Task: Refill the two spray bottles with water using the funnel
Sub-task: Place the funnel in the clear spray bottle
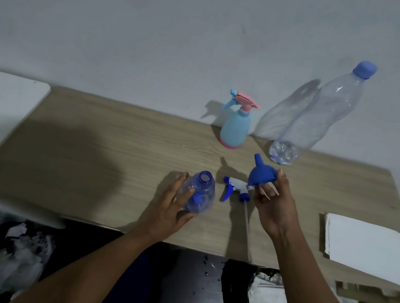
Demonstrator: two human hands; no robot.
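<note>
Head view, wooden table (pixel 117 155) against a pale wall. Landmark: clear blue spray bottle (pixel 197 193), uncapped, mouth open, standing near the table's front edge. Left hand (pixel 174 206) wraps its left side, fingers curled on the body: a holding grip. Just right of the bottle lies its trigger sprayer head (pixel 236 189), white and blue, on its side, dip tube trailing toward the front edge. Further right, right hand (pixel 272 205) pinches the blue funnel (pixel 262 173) by its rim, spout pointing up and back; funnel appears clear of the table, though the angle is poor. Behind the bottle, near the wall: light-blue and pink spray bottle (pixel 235 128), sprayer on, upright. Right of that, large clear water bottle (pixel 321 114), blue cap on. Far right of the landmark, white paper stack (pixel 364 246).
</note>
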